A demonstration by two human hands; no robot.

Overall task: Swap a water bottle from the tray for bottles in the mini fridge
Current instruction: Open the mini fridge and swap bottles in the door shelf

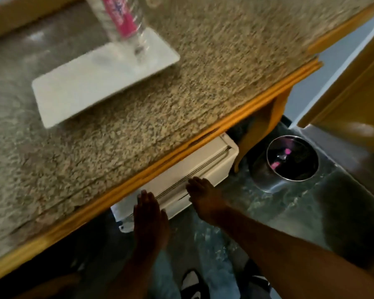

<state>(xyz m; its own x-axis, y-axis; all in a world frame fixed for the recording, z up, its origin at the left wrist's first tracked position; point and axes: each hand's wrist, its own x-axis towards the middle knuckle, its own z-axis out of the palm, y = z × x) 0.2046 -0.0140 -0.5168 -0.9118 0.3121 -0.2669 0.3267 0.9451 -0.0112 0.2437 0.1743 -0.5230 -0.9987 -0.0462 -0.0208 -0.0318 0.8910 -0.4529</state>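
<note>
A clear water bottle (pixel 123 20) with a pink label stands upright on the far right part of a white rectangular tray (pixel 73 89) on the speckled countertop. Under the counter's edge, the top of the white mini fridge (pixel 203 167) pokes out, its door shut as far as I can tell. My left hand (pixel 149 221) rests flat with fingers together against the fridge's near left part. My right hand (pixel 205 199) lies on the fridge top near the door seam, fingers extended. Neither hand holds anything. The fridge's inside is hidden.
The granite countertop (pixel 181 72) has a yellow wooden edge (pixel 138 175). A round metal bin (pixel 292 160) with pink-labelled litter stands on the dark marble floor, right of the fridge. A wooden door (pixel 350 87) is at the far right. My shoes show below.
</note>
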